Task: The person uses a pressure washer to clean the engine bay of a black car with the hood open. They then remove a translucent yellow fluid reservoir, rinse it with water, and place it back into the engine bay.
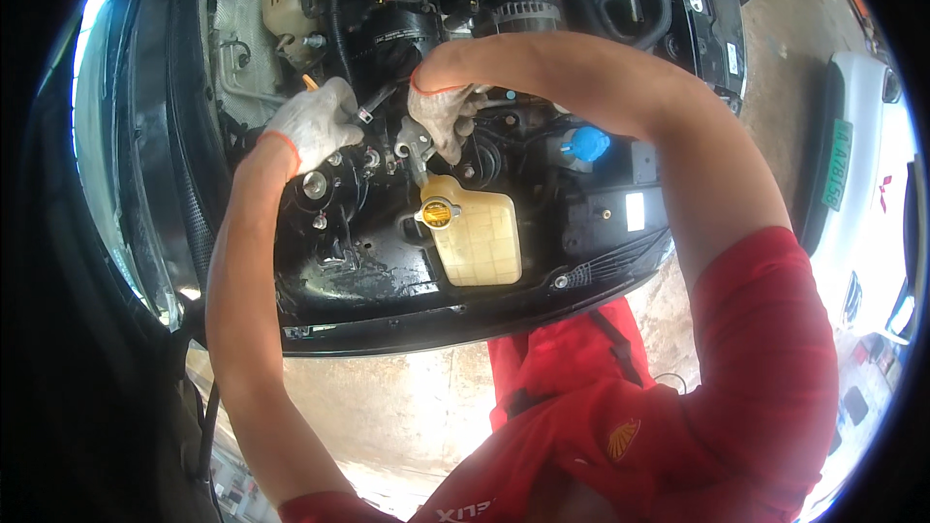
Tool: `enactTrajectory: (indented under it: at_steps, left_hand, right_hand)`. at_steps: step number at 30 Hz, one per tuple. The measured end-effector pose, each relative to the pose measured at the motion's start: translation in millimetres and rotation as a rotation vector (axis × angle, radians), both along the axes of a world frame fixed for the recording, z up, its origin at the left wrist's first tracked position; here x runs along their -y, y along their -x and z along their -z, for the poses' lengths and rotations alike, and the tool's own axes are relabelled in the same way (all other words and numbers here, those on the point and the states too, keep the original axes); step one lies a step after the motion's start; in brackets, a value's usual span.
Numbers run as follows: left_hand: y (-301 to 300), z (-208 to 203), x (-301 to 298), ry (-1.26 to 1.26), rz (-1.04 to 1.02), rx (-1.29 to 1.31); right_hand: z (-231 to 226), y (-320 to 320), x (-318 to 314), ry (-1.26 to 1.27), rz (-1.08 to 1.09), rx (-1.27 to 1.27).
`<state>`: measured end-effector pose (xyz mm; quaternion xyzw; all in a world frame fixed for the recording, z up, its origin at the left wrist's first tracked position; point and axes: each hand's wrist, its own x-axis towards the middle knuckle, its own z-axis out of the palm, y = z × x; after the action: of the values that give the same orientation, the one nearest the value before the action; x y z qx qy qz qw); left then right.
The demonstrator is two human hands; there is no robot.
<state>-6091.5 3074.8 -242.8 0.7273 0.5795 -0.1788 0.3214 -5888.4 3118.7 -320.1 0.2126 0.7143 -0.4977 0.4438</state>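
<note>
My left hand (315, 126), in a whitish work glove with an orange cuff, is in the engine bay with its fingers curled closed. What it grips is hidden. A small orange tip (310, 82) shows just beyond its knuckles. Bent at the elbow, my right arm reaches across to the middle of the bay. The gloved right hand (444, 118) points downward, fingers bent together beside a grey metal bracket (415, 140); whatever they hold is out of sight. Just nearer to me stands a cream plastic coolant tank (480, 237) with a yellow-marked cap (439, 213).
A blue cap (586, 143) sits right of the tank. Hoses and an alternator (528, 15) lie farther back, with a beige reservoir (288, 0) at the far left. The black fender edge (387, 336) runs before me. A white car (862, 165) stands at the right.
</note>
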Motion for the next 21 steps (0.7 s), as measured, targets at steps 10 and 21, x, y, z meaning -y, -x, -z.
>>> enactTrajectory:
  at_steps: [10,21]
  left_hand:
    - [9,25,-34,-0.201,0.309,-0.260]
    - [-17,54,23,-0.540,0.135,-0.337]
  right_hand:
    - [10,1,-1,0.032,0.016,-0.016]
    - [13,-1,0,0.046,0.041,-0.031]
